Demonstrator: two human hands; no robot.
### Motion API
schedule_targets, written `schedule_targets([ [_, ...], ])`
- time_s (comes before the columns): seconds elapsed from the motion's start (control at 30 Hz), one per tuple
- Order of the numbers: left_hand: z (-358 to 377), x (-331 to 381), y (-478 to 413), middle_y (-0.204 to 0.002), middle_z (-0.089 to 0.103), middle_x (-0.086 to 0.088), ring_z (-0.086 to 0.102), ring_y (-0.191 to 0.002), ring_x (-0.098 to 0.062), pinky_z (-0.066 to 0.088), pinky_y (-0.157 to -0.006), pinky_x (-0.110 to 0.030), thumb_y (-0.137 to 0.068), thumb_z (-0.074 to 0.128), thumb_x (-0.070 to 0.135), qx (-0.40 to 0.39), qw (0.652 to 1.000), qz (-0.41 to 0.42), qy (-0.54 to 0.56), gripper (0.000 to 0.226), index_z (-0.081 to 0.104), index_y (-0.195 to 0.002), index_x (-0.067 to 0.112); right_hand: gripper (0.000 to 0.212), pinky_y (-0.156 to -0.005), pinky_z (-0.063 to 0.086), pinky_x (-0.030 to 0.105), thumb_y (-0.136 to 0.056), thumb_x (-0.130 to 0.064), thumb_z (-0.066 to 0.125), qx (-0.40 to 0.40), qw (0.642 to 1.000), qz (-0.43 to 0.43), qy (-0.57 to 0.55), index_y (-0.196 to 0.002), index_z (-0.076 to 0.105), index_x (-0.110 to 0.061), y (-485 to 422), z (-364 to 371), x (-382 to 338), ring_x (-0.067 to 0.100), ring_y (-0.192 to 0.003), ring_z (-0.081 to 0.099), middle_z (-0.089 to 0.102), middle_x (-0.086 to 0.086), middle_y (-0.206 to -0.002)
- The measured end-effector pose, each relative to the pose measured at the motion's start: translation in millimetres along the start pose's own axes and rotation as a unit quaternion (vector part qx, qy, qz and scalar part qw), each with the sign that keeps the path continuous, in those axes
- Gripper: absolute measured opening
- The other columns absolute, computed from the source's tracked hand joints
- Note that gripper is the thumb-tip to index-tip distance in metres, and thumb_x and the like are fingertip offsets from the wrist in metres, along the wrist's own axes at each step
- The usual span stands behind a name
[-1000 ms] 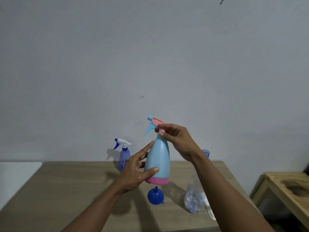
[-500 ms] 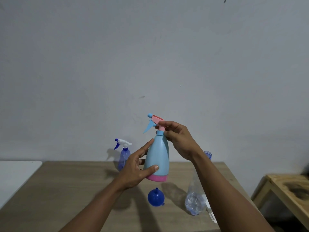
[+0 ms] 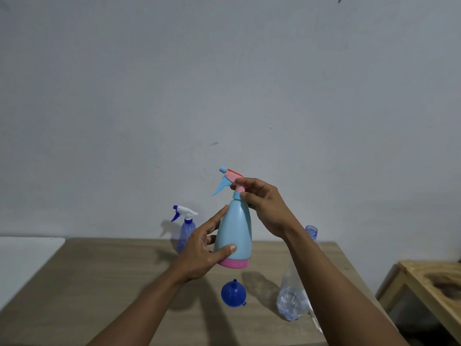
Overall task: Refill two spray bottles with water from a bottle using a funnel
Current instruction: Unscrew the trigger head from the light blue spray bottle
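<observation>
A light blue spray bottle (image 3: 235, 231) with a pink base is held upright above the wooden table (image 3: 104, 290). My left hand (image 3: 203, 253) grips its lower body, thumb across the front. My right hand (image 3: 264, 206) pinches the neck under the pink trigger head (image 3: 232, 177). A small translucent blue spray bottle (image 3: 185, 231) with a white head stands at the back of the table. A blue funnel (image 3: 233, 293) lies spout-up on the table below the held bottle. A clear water bottle (image 3: 293, 295) with an open blue-ringed neck stands at the right, partly behind my right forearm.
A plain grey wall fills the background. A white surface (image 3: 27, 260) adjoins the table on the left. A light wooden bench or stool (image 3: 434, 285) stands lower at the right, past the table's edge. Something white lies by the water bottle, mostly hidden by my arm.
The light blue bottle has risen slightly and both hands have stayed on it. My right fingers have shifted a little around the neck under the trigger head.
</observation>
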State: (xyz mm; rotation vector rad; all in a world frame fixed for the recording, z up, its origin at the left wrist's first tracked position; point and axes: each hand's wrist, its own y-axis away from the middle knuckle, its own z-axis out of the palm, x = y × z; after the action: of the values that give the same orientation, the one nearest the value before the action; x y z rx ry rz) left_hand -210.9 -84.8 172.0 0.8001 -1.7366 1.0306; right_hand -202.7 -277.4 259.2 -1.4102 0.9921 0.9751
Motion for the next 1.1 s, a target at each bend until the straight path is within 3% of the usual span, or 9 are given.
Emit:
schedule_targets([
  [0.17,-1.7,-1.5,0.0,-0.144,0.048,0.019,0.056,-0.124,-0.017,0.058,-0.092,-0.043,-0.069,0.082,0.05,0.001,1.0,-0.001,0.002,0.09,0.035,-0.146,0.049,0.024,-0.101,0.052,0.038,-0.095,-0.011,0.065,0.002,1.0,-0.012,0.028,-0.118,0.069,-0.015,0.3,3.5,-1.3,0.027,-0.116,0.063,0.073,0.002,-0.118],
  [0.27,-2.8,-3.2,-0.4,-0.144,0.048,0.018,0.056,-0.124,-0.018,0.057,-0.093,-0.045,-0.068,0.083,0.053,-0.001,1.0,-0.001,0.002,0.091,0.034,-0.146,0.05,0.029,-0.102,0.049,0.041,-0.098,-0.004,0.053,-0.002,1.0,0.012,0.019,-0.118,0.07,-0.017,-1.2,2.1,-1.5,0.023,-0.117,0.063,0.072,0.001,-0.12],
  [0.4,-2.9,-4.9,-1.5,-0.143,0.048,0.023,0.057,-0.123,-0.016,0.057,-0.094,-0.044,-0.069,0.082,0.053,-0.002,1.0,0.0,0.001,0.09,0.035,-0.145,0.052,0.026,-0.09,0.053,0.023,-0.096,-0.009,0.062,-0.005,1.0,-0.008,0.023,-0.121,0.068,-0.013,0.6,4.0,-2.8,0.017,-0.113,0.065,0.072,0.003,-0.12],
  [0.57,-2.4,-14.5,-2.4,-0.144,0.047,0.017,0.057,-0.123,-0.022,0.057,-0.093,-0.046,-0.069,0.084,0.051,-0.007,1.0,-0.006,0.001,0.091,0.032,-0.145,0.054,0.027,-0.094,0.05,0.033,-0.096,-0.005,0.06,0.009,1.0,-0.005,0.013,-0.121,0.066,-0.014,-5.5,1.3,1.4,0.017,-0.108,0.065,0.072,0.004,-0.117],
  [0.7,-2.4,-25.3,-1.2,-0.146,0.044,0.014,0.056,-0.124,-0.025,0.058,-0.092,-0.047,-0.072,0.084,0.046,-0.016,1.0,-0.009,-0.002,0.091,0.03,-0.145,0.055,0.026,-0.08,0.047,0.023,-0.096,-0.004,0.061,0.07,0.997,-0.027,-0.013,-0.121,0.064,-0.011,-13.8,-1.8,-7.1,0.01,-0.098,0.064,0.072,0.008,-0.117],
  [0.8,-0.9,-37.7,2.3,-0.145,0.047,0.011,0.057,-0.122,-0.021,0.058,-0.091,-0.039,-0.076,0.083,0.032,-0.006,1.0,-0.012,0.014,0.088,0.033,-0.145,0.051,0.027,-0.08,0.05,0.022,-0.096,-0.003,0.061,0.14,0.987,-0.077,0.003,-0.121,0.063,-0.009,-22.1,-9.0,-8.0,0.012,-0.096,0.064,0.07,0.01,-0.115],
  [0.9,-1.4,-59.0,10.3,-0.141,0.052,0.008,0.06,-0.121,-0.019,0.056,-0.088,-0.029,-0.079,0.082,0.017,0.015,0.999,-0.024,0.015,0.086,0.036,-0.144,0.049,0.03,-0.082,0.049,0.023,-0.096,-0.01,0.061,0.191,0.974,-0.107,0.062,-0.123,0.057,-0.02,-24.9,-18.4,-1.1,0.016,-0.098,0.063,0.067,0.007,-0.118],
  [1.0,-1.9,-85.8,24.5,-0.144,0.05,0.007,0.057,-0.127,-0.017,0.056,-0.095,-0.036,-0.078,0.082,0.014,0.026,0.999,-0.047,0.006,0.086,0.037,-0.144,0.047,0.045,-0.082,0.05,0.023,-0.094,-0.013,0.062,0.218,0.966,-0.102,0.094,-0.126,0.039,-0.033,-21.0,-23.9,15.1,0.019,-0.103,0.061,0.06,0.005,-0.123],
  [1.1,-3.4,-116.9,40.9,-0.146,0.046,0.003,0.055,-0.127,-0.02,0.056,-0.095,-0.043,-0.076,0.083,0.016,0.055,0.995,-0.075,-0.024,0.089,0.034,-0.145,0.043,0.052,-0.084,0.048,0.02,-0.093,-0.011,0.063,0.209,0.962,-0.082,0.158,-0.131,0.032,-0.03,-15.6,-26.9,45.3,0.013,-0.105,0.06,0.056,0.001,-0.124],
])
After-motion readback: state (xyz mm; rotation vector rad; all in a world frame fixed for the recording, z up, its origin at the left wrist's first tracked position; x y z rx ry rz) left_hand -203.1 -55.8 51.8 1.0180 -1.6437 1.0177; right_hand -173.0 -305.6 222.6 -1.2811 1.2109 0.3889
